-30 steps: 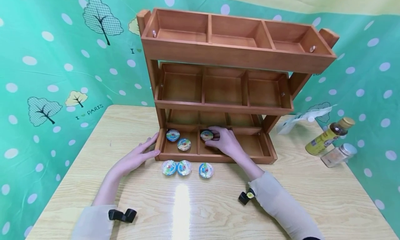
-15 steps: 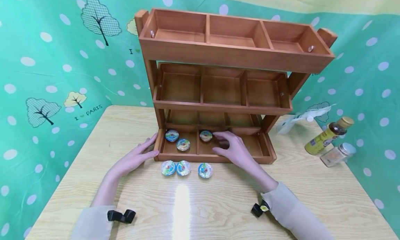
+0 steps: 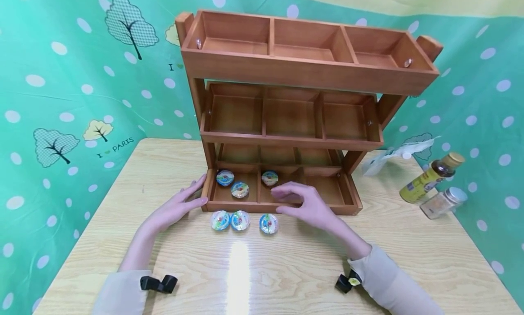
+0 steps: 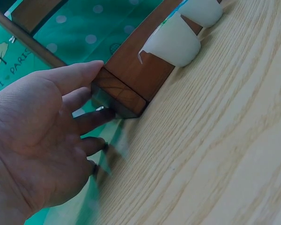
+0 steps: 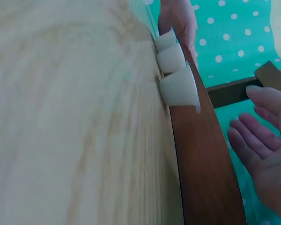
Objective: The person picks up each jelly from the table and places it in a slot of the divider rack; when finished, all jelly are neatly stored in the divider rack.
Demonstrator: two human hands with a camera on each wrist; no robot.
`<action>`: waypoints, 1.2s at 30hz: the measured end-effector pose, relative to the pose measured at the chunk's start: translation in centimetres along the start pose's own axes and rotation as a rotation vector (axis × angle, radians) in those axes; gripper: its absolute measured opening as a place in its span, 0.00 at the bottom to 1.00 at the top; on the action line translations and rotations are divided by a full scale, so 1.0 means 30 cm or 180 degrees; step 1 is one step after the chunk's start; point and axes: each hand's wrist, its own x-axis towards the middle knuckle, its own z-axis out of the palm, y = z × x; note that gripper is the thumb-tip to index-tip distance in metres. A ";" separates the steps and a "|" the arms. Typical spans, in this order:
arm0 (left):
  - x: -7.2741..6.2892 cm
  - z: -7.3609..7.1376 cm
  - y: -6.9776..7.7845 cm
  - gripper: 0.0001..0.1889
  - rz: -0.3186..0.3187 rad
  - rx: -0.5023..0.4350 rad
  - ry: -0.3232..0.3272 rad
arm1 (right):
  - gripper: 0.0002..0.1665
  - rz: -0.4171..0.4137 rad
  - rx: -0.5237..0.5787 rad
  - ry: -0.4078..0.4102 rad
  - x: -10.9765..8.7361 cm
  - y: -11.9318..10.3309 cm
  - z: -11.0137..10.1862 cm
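My left hand (image 3: 176,208) touches the left end of a brown wooden rack (image 3: 311,73), thumb and fingers extended along its bottom tray. In the left wrist view the fingertips meet the tray's front corner (image 4: 119,93). My right hand (image 3: 309,203) is over the tray's front edge with nothing in it, fingers loosely bent. One small jelly cup (image 3: 269,178) with a printed lid sits in the bottom tray's middle compartment. Two more, a blue-rimmed cup (image 3: 225,178) and a paler cup (image 3: 239,190), lie in its left compartment. Before the tray stand three cups, the rightmost cup (image 3: 269,224) nearest my right hand.
The rack's upper tiers (image 3: 311,46) overhang the bottom tray, each split into three compartments. To the right stand a yellow-labelled bottle (image 3: 425,183), a clear jar (image 3: 443,203) and a whitish plastic packet (image 3: 397,155). A patterned curtain (image 3: 82,78) hangs behind the table (image 3: 196,269).
My right hand has let go of the jelly cup in the middle compartment and drawn back toward the tray's front edge. My left hand stays against the rack.
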 end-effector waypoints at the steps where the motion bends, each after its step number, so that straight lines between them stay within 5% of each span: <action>1: 0.001 -0.001 -0.001 0.39 0.0012 0.0000 0.0000 | 0.24 -0.0032 0.0051 -0.0120 -0.001 -0.005 0.005; 6: 0.001 -0.004 -0.003 0.39 0.0036 -0.0014 0.0021 | 0.26 -0.0113 0.0075 -0.0588 -0.007 -0.018 0.030; 13: 0.007 -0.001 -0.015 0.39 0.0041 -0.0024 0.0024 | 0.31 -0.0141 -0.0701 -0.0838 -0.017 -0.033 0.042; 23: 0.004 0.000 -0.008 0.39 0.0035 -0.0014 0.0000 | 0.34 -0.0037 -0.1052 -0.1106 -0.019 -0.028 0.054; 36: 0.006 -0.001 -0.009 0.38 0.0027 -0.0007 -0.0015 | 0.31 0.0133 -0.1120 -0.1151 -0.022 -0.021 0.063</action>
